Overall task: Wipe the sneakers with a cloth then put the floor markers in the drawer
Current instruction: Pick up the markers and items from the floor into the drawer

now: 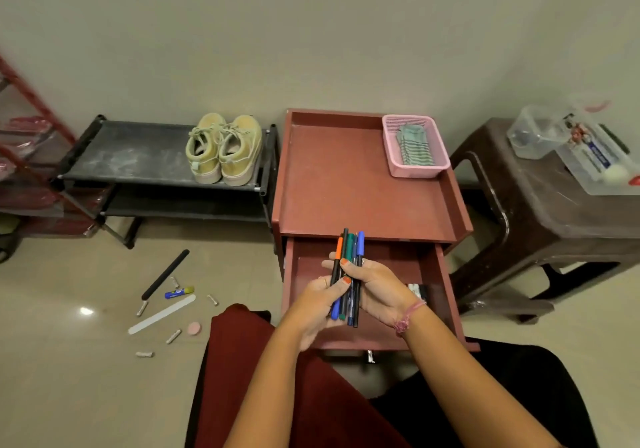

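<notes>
Both hands hold one bundle of several markers (350, 250) upright over the open red drawer (446, 285). My left hand (317, 304) grips the bundle's lower part from the left. My right hand (375, 285) wraps it from the right, thumb across the front. Orange, black, green and blue caps stick out at the top. A pair of pale yellow-green sneakers (223, 148) stands on the black shoe rack (131, 157) to the left. A striped cloth (414, 144) lies in the pink basket (420, 170) on the red cabinet's top (339, 184).
On the floor at left lie a black stick (166, 274), a blue-yellow tube (179, 292), a white file (162, 314), a pink disc (194, 328) and several small grey pieces. A brown stool (554, 212) with clear containers stands right. A small item (417, 290) lies in the drawer.
</notes>
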